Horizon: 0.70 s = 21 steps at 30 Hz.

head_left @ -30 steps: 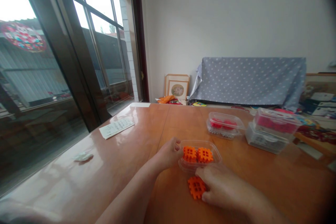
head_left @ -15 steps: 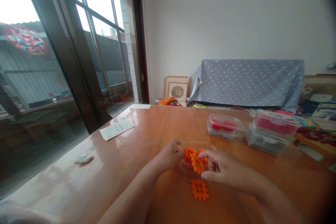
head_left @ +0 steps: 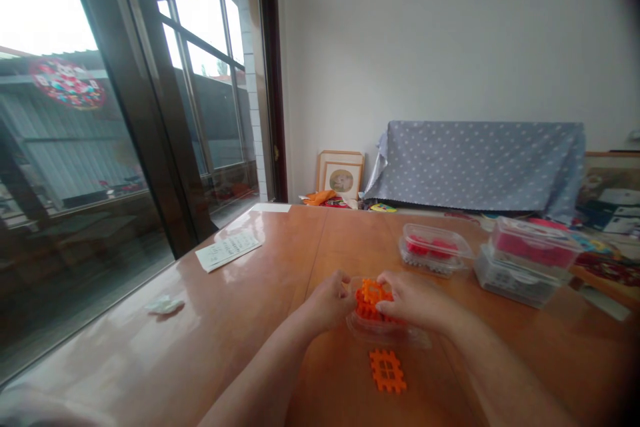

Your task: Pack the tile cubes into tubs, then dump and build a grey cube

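Note:
Near the table's middle stands a clear plastic tub [head_left: 361, 332] holding several orange toy building pieces [head_left: 366, 307]. At its left side my left hand [head_left: 331, 298] has curled fingers closed on the rim; the fingertips are partly hidden. My right hand [head_left: 413, 298] reaches over the tub's right side. Between its thumb and fingers it pinches a flat, notched orange building piece [head_left: 374, 291], held tilted above the others. Closer to me, another square orange building piece [head_left: 388, 371] with a window-like grid lies flat on the table, touched by neither hand.
Behind the right hand are a clear box [head_left: 434, 255] with red pieces and two stacked boxes [head_left: 520, 277]. On the left of the wooden table [head_left: 290, 260] lie a written paper [head_left: 229, 251] and a crumpled wrapper [head_left: 165, 305]. A glass door [head_left: 120, 227] borders that side.
My right hand has moved the orange building piece up and inward, from the tub's near side to above the pieces inside. My left hand stays by the rim. The view has shifted slightly.

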Each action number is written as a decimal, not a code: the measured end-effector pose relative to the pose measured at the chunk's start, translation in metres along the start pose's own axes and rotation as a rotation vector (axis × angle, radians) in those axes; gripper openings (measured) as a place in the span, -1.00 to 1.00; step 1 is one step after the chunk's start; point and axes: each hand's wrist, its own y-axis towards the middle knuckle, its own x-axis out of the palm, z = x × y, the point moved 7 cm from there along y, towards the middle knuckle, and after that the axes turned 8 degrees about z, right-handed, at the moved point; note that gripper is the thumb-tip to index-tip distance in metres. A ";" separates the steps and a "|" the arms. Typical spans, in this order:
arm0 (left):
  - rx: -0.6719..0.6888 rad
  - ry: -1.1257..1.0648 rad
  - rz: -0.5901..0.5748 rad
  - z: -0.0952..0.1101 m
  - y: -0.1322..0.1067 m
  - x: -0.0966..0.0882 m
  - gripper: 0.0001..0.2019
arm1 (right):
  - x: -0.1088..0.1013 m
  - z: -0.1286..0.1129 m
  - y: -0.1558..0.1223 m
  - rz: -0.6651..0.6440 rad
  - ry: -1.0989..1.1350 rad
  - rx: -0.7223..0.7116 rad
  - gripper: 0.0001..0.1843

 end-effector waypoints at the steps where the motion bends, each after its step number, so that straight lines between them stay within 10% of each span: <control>1: 0.004 -0.006 -0.002 0.001 -0.001 0.000 -0.56 | 0.002 0.000 0.002 -0.003 -0.013 -0.003 -0.63; 8: 0.017 -0.003 -0.003 -0.002 0.000 0.000 -0.57 | 0.000 -0.005 0.002 0.011 0.032 -0.006 -0.48; 14: 0.015 -0.035 -0.001 0.000 0.002 0.002 -0.58 | -0.017 -0.017 -0.038 -0.072 0.248 -0.057 -0.78; 21: 0.012 -0.034 0.005 0.000 0.001 0.003 -0.58 | 0.008 -0.023 -0.084 -0.264 0.231 -0.089 -0.79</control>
